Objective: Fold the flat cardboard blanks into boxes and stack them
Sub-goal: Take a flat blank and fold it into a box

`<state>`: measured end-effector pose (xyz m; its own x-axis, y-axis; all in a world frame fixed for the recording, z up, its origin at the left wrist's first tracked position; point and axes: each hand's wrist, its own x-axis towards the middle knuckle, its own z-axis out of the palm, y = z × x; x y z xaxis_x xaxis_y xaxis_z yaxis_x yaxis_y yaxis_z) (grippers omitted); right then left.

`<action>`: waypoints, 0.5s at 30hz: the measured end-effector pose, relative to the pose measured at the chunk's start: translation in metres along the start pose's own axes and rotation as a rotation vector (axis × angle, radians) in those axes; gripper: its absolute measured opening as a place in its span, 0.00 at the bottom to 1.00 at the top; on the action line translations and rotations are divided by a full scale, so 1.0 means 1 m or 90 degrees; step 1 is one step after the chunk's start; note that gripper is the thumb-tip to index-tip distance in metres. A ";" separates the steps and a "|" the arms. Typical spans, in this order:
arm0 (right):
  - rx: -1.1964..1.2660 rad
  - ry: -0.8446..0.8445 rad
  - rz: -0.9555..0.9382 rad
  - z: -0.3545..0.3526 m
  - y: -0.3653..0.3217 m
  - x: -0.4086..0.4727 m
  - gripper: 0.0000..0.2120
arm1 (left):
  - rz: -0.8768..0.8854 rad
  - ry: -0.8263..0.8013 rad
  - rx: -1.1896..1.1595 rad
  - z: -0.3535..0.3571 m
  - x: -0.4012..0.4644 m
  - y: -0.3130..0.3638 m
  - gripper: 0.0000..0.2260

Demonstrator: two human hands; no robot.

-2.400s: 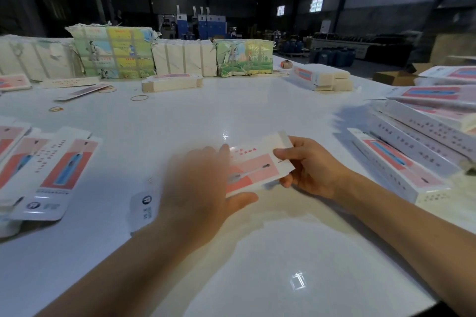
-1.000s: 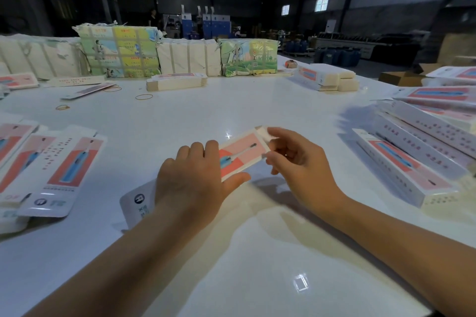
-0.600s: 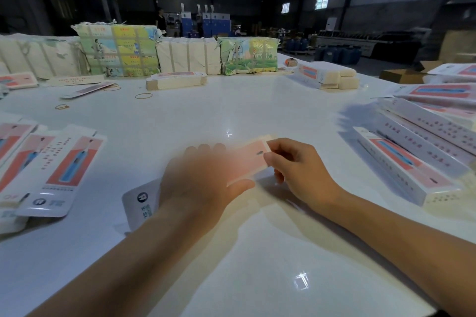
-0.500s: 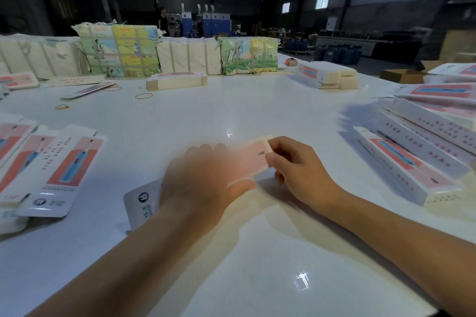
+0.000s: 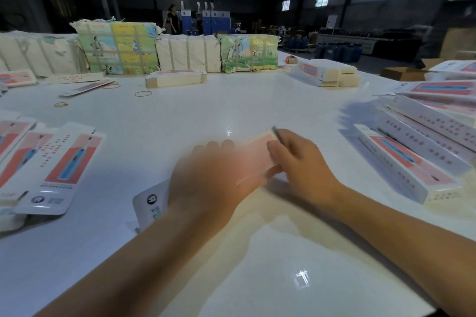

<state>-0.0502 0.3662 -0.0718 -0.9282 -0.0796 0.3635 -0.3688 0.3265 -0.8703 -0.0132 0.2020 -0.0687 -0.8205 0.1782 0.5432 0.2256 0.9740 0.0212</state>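
We see the cardboard blank [image 5: 253,159], pink-printed and half folded, held just above the white table [image 5: 257,100] near the frame's centre, at about 6 o'clock from the table's middle. Our left hand [image 5: 206,183] wraps over its near portion, fingers curled across the top; the hand is smeared by motion, so the exact grip is probably a clasp but we cannot be sure. Our right hand [image 5: 301,165] pinches the blank's far end between thumb and fingers. The blank's white tail [image 5: 149,203] sticks out at 8 o'clock, showing a round dark logo and letters too blurred to read.

At 9 o'clock lie flat blanks [image 5: 51,162], fanned and overlapping, each printed with a blue toothbrush-like item on pink and rows of small red characters. At 3 o'clock the folded boxes [image 5: 412,159] lie side by side and layered, reaching toward the table's right edge.

Between these two groups the tabletop offers open room out to 12 o'clock, where rubber bands [image 5: 143,93], a bundle of blanks [image 5: 176,78] and paper-wrapped packs [image 5: 118,49] line the far edge.
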 end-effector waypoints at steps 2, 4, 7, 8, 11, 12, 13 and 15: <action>-0.314 -0.013 -0.105 0.004 0.002 -0.005 0.08 | 0.008 0.001 0.044 0.001 0.001 0.003 0.43; -0.306 -0.039 -0.083 0.005 0.003 -0.007 0.12 | 0.019 -0.009 0.075 0.004 0.000 0.003 0.42; 0.087 -0.025 0.050 0.004 -0.006 -0.002 0.18 | 0.015 -0.013 0.084 0.003 0.000 -0.001 0.42; 0.207 -0.021 0.101 0.003 -0.008 0.001 0.18 | 0.016 -0.012 0.093 0.003 0.000 -0.001 0.42; 0.302 -0.019 0.140 -0.001 -0.006 0.006 0.19 | 0.026 -0.012 0.113 0.004 0.000 -0.003 0.40; 0.305 -0.026 0.132 -0.001 -0.005 0.006 0.20 | 0.024 -0.012 0.105 0.004 0.001 -0.003 0.41; 0.303 -0.033 0.123 -0.002 -0.005 0.006 0.21 | 0.018 -0.016 0.094 0.003 0.002 -0.003 0.41; 0.306 -0.049 0.114 -0.004 -0.005 0.006 0.22 | 0.012 -0.024 0.088 0.001 0.002 -0.004 0.42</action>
<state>-0.0535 0.3678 -0.0645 -0.9733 -0.1366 0.1846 -0.1678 -0.1262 -0.9777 -0.0159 0.1989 -0.0687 -0.8369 0.1992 0.5099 0.1686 0.9799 -0.1061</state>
